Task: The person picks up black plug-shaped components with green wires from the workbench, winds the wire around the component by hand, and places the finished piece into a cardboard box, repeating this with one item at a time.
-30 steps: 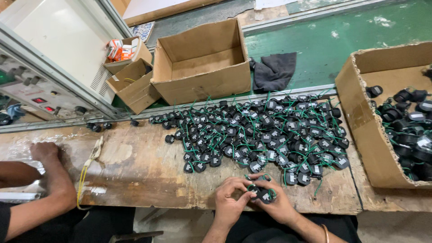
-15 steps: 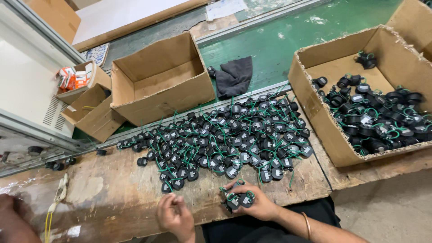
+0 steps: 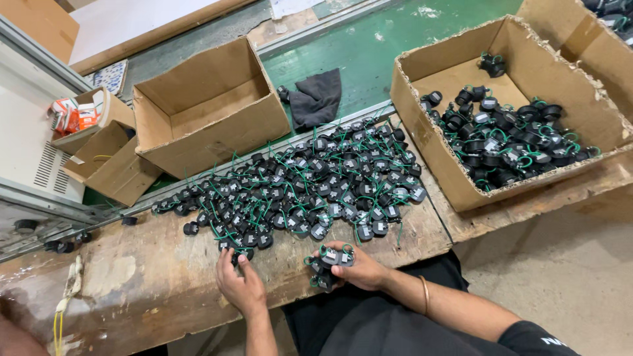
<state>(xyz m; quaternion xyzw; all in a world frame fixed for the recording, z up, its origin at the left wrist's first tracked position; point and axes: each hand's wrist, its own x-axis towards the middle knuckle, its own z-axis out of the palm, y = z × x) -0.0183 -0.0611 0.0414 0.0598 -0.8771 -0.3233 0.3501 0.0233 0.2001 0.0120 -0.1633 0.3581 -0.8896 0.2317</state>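
A big heap of small black round parts with green wire loops (image 3: 310, 181) covers the worn wooden bench (image 3: 132, 290). My right hand (image 3: 356, 267) grips a bunch of these black parts (image 3: 330, 262) at the bench's front edge. My left hand (image 3: 241, 283) lies flat on the bench with its fingertips on one black part (image 3: 242, 254) at the near edge of the heap. A cardboard box of the same parts (image 3: 508, 132) stands at the right.
An empty cardboard box (image 3: 204, 112) stands behind the heap, with two smaller boxes (image 3: 99, 145) to its left. A dark cloth (image 3: 320, 95) lies on the green surface (image 3: 382, 53). Another person's arm (image 3: 16, 336) shows at the bottom left.
My left hand has let go of the bunch and reached left and forward to the heap's near edge. My right hand keeps the bunch. The view has swung right, showing more of the filled box.
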